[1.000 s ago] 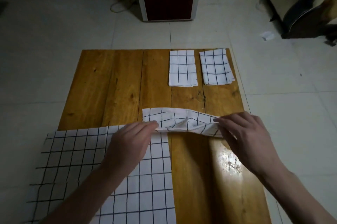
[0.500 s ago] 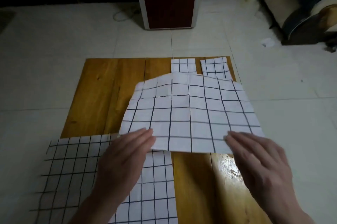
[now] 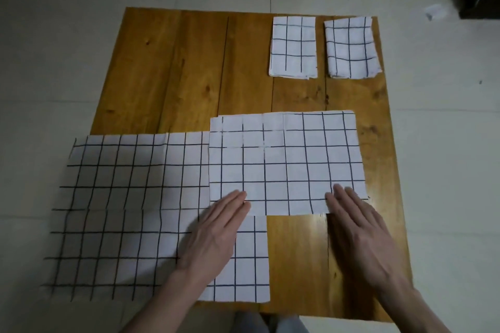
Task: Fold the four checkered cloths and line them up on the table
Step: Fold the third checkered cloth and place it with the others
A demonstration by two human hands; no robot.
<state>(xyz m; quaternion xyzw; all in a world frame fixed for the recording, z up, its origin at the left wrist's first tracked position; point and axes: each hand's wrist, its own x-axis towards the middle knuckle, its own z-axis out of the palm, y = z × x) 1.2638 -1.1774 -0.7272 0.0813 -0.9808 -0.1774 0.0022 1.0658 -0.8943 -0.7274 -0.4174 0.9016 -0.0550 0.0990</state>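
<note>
Both hands, left hand [image 3: 216,232] and right hand [image 3: 359,229], flat on spread cloth [image 3: 286,162].

Two folded cloths [image 3: 293,47] [image 3: 351,47] lie side by side, well beyond the fingertips. A spread cloth [image 3: 286,162] lies flat under them, overlapping a larger cloth [image 3: 130,213] leftward.

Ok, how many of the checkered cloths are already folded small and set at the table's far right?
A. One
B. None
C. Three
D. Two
D: two folded cloths, one beside the other, lie at the far right of the table, while two larger cloths lie spread out near the hands, one overlapping the other.
</note>
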